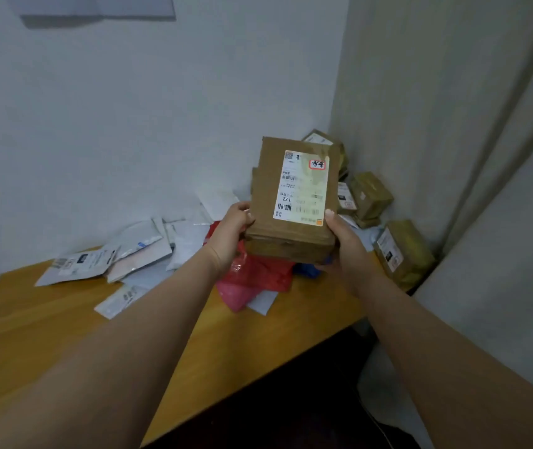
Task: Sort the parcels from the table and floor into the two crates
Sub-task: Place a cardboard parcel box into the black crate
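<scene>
Both hands, left [230,234] and right [344,244], have fingers curled round a flat brown cardboard box [291,218] with a white label, held up over the smooth wooden desk [48,319]. Crinkly red plastic mailer [255,277] and grey poly bags [135,254] lie underneath.

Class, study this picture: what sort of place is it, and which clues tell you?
Probably a plain room used for sorting mail: a wooden table against a bare wall, strewn with mailer bags, taped boxes in the corner, and a labelled cardboard parcel in hand.

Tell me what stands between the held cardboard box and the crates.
Cannot tell: no crate shows in this view. Both the left hand and right hand grip the cardboard box above the table, with nothing between hands and box.
</scene>
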Tool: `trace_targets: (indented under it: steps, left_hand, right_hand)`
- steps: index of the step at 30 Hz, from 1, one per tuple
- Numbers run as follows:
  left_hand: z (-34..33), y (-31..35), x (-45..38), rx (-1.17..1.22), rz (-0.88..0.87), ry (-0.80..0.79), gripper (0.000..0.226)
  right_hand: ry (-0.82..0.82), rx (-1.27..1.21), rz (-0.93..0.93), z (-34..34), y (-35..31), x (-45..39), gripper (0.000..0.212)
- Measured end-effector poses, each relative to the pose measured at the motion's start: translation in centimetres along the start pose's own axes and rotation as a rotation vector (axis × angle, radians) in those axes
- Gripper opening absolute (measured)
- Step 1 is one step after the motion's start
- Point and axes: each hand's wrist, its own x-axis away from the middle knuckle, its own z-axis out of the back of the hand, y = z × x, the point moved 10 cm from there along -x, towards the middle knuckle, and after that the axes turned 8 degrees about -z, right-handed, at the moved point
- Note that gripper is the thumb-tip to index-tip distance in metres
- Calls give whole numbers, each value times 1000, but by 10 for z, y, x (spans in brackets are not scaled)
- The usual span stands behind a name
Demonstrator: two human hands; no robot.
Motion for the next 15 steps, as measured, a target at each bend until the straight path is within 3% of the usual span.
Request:
trace_targets:
  steps: [2,5,9,12,15]
  left_hand:
    - [-8,-11,13,-80,-4,-25,61]
    - [-4,-18,35,-126,-20,25,80]
    - [29,-5,62,-215,-82,143,64]
    - [60,10,87,-338,-103,132,42]
    - [95,18,112,-500,-56,158,53]
  right_hand:
    - [-29,1,34,9,4,9,33]
    - [-65,-34,-21,9,23,16,50]
    - [-184,170,-171,-17,58,21,50]
    - [-155,237,-206,-33,68,17,73]
    - [-164,207,-206,-67,71,14,83]
